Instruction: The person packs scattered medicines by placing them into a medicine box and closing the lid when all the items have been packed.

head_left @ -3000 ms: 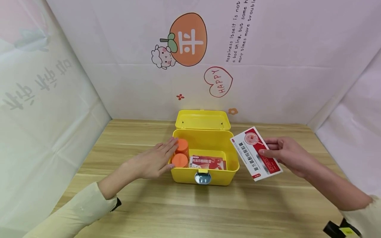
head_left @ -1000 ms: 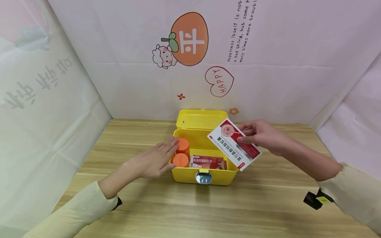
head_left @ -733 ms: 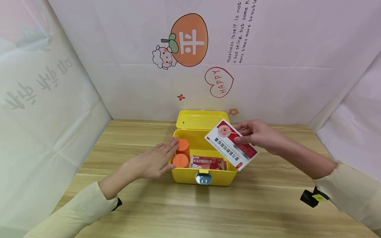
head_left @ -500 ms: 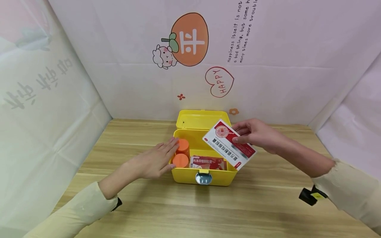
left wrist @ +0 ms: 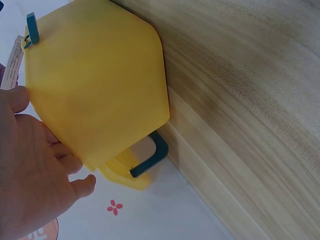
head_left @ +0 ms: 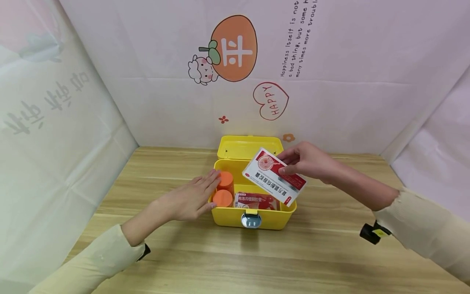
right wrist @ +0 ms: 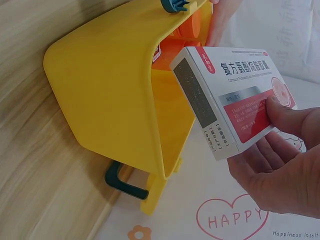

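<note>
A yellow lidded case (head_left: 251,218) stands on the table with its lid (head_left: 251,147) tipped back. My right hand (head_left: 308,163) pinches a white and red medicine box (head_left: 273,179) between thumb and fingers, tilted over the case's right side. In the right wrist view the medicine box (right wrist: 240,100) is beside the case's opening. My left hand (head_left: 189,198) rests its straight fingers on the case's left rim, next to two orange-capped containers (head_left: 223,199). Inside the case, right of them, lies another red medicine box (head_left: 256,201).
The wooden table (head_left: 235,261) stretches in front of the case and to both sides. Behind it hangs a white printed cloth (head_left: 330,114), with more cloth at left and right. A dark handle (left wrist: 152,157) hangs at the lid end of the case.
My right hand has carried the medicine box leftward, from the case's right side to above its opening. The left hand has stayed at the left rim.
</note>
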Motion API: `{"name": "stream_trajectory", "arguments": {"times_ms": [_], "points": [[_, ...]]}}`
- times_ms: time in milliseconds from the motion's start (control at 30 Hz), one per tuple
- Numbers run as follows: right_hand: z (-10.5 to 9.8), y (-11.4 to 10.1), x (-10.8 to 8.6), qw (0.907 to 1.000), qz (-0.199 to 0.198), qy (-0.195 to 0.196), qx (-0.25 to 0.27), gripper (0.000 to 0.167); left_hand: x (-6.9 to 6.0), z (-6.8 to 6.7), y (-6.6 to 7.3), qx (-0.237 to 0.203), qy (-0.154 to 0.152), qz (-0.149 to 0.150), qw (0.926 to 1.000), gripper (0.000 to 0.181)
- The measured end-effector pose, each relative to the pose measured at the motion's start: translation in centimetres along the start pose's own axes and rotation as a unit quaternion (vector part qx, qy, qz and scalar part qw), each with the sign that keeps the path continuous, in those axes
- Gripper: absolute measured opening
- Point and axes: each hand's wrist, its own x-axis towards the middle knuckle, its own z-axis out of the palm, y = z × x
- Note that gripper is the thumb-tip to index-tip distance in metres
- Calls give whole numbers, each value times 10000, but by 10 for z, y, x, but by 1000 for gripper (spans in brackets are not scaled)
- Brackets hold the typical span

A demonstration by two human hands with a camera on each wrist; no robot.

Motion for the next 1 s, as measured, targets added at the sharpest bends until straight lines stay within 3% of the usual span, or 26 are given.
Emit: {"name": "stream_trajectory", "arguments": {"times_ms": [633, 1000], "points": [[12, -2, 25, 9982, -385, -33, -460, 30, 1, 1, -1, -17, -32, -52, 10000, 74], [16, 0, 34, 9972, -404, -197, -601, 25, 1, 1, -1, -67, -7, -36, 10000, 74]]}}
